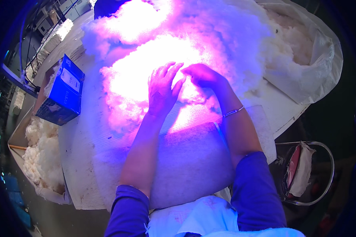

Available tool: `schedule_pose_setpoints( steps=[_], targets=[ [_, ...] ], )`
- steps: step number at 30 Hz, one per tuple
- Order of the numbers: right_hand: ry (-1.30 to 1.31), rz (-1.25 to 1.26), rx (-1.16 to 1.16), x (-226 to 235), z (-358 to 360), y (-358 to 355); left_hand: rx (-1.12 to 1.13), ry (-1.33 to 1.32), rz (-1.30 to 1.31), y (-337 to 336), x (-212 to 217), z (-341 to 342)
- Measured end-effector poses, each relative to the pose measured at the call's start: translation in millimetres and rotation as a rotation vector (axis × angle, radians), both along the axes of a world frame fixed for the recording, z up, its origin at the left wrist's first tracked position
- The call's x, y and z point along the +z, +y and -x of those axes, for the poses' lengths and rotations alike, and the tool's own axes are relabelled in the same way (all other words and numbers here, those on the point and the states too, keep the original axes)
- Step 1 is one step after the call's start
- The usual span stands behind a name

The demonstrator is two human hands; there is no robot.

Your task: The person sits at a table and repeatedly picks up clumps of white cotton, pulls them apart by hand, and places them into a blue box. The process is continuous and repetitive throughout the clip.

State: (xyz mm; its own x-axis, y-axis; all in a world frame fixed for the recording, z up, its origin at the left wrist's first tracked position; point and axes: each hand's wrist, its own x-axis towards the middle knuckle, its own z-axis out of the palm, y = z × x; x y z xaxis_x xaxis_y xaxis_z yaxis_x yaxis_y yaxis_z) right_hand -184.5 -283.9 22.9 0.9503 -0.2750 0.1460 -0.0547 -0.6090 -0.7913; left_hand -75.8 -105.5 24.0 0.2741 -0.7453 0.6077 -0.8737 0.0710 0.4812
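Observation:
A wide heap of loose, fluffy cotton-like fibre (146, 67) covers the middle of the table, lit by a glaring violet-white light that washes out its centre. My left hand (163, 89) rests at the near side of the heap, fingers stretched out and thumb apart, palm down. Just to its right, my right hand (203, 76) is curled with fingertips pressed together in the fibre. Whether it pinches a tuft cannot be made out in the glare. Near the fingers of both hands lies a thinner patch of fluff (190, 94).
A blue cardboard box (65, 93) stands on the table's left. Below it, a container holds whitish fibre (44, 154). A translucent plastic bag (320, 75) of fibre lies at the far right. A metal-framed chair (331, 173) stands right of the pale table (79, 173).

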Motion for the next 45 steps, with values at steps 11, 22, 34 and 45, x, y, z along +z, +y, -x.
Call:
schedule_pose_setpoints(
  steps=[11, 22, 34, 45],
  targets=[
    [0.354, -0.084, -0.294, 54, 39, -3, -0.259, -0.103, -0.358, 30, 15, -2],
    [-0.416, 0.413, -0.126, 43, -20, 35, -0.234, -0.364, -0.196, 57, 43, 10],
    [-0.098, -0.18, -0.264, 28, -1, -11, -0.284, -0.057, -0.559, 98, 50, -10],
    [-0.275, -0.092, -0.013, 58, -28, 54, -0.183, 0.072, -0.089, 72, 40, -27]
  ],
)
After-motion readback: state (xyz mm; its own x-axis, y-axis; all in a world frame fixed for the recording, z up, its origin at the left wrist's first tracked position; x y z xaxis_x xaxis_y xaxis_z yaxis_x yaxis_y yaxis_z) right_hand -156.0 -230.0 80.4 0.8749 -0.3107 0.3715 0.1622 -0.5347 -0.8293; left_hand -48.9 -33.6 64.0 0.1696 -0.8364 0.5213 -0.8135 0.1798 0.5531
